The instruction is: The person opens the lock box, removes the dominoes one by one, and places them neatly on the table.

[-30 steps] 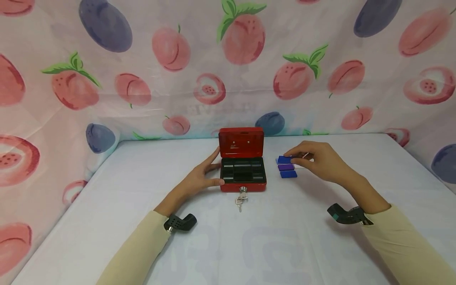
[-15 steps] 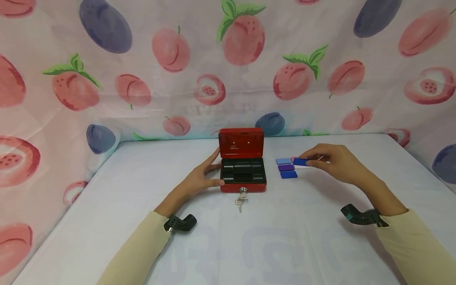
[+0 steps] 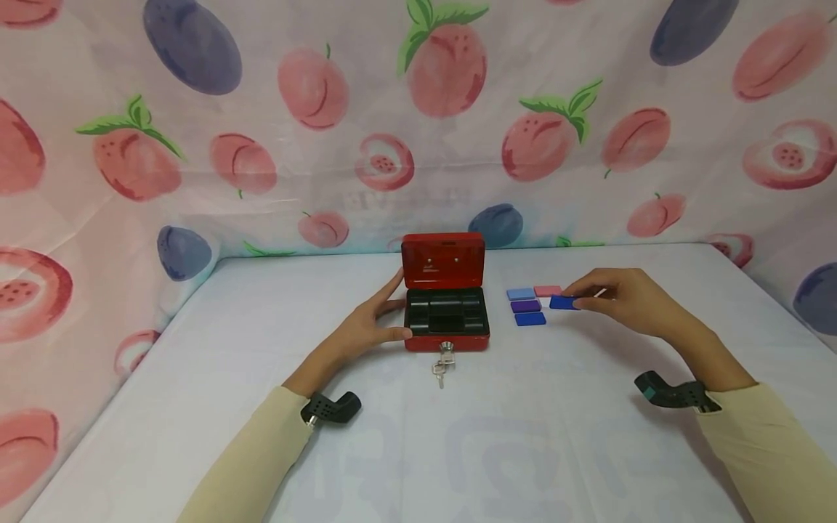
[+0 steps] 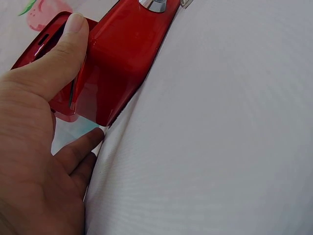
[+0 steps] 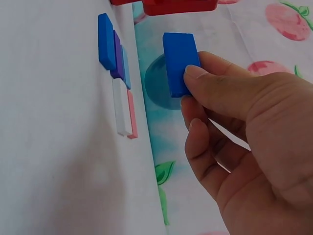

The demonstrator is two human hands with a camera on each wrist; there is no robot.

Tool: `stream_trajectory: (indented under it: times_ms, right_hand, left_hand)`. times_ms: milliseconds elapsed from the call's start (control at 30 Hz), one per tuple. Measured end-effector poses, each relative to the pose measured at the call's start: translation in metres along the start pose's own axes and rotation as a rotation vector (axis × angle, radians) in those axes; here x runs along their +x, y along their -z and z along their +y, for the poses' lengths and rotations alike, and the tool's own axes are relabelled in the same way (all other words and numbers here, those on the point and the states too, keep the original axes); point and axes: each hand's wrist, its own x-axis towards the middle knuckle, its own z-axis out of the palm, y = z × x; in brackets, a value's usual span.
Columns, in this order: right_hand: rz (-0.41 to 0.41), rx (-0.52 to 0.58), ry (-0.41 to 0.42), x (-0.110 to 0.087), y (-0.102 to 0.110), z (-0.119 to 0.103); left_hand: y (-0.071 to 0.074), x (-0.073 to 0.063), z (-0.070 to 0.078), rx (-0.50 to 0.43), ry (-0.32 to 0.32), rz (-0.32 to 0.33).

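My right hand (image 3: pixel 624 298) pinches a blue rectangular block (image 5: pixel 178 56) between thumb and fingers, above the white cloth. Just left of it lie several similar flat blocks: a light blue block (image 3: pixel 520 294), a purple block (image 3: pixel 525 306), another blue block (image 3: pixel 530 319), a pink block (image 3: pixel 546 290) and a white block (image 5: pixel 121 106). My left hand (image 3: pixel 366 323) touches the left side of a red cash box (image 3: pixel 447 343), whose lid stands raised. The thumb lies on the box's front left rim and the index finger reaches towards the lid. Other fingers are partly hidden in the head view.
Inside the box is a black compartment tray (image 3: pixel 447 312). A key sits in its front lock, and a second key (image 3: pixel 439 372) hangs in front. White cloth (image 3: pixel 418 450) covers the table, with a fruit-print cloth (image 3: pixel 366 80) rising behind. Each wrist wears a black camera mount.
My right hand has lifted the blue block off the light blue one and carried it right, slightly towards me. The light blue and pink blocks are now uncovered. My left hand stays put.
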Motion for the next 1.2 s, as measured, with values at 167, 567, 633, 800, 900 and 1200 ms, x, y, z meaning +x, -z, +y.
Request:
stream_trajectory:
  times_ms: [167, 567, 633, 800, 900, 1200]
  right_hand:
    - [-0.034, 0.021, -0.071, -0.001, -0.001, 0.007]
    - [-0.091, 0.059, -0.137, -0.004, -0.007, 0.019]
    - [-0.098, 0.059, -0.138, -0.004, -0.008, 0.021]
    - [-0.109, 0.053, -0.127, -0.003, -0.012, 0.023]
    - [-0.109, 0.037, -0.123, -0.003, -0.014, 0.024]
    - [-0.109, 0.027, -0.127, -0.002, -0.021, 0.027]
  left_hand:
    - [0.000, 0.000, 0.000, 0.003, 0.004, -0.001]
    - [0.000, 0.001, 0.002, 0.020, 0.014, -0.001]
    - [0.000, 0.001, 0.002, 0.022, 0.019, -0.002]
    - [0.000, 0.000, 0.003, 0.021, 0.022, -0.004]
    - [0.000, 0.000, 0.003, 0.019, 0.025, -0.002]
    - [-0.001, 0.000, 0.002, 0.021, 0.027, 0.004]
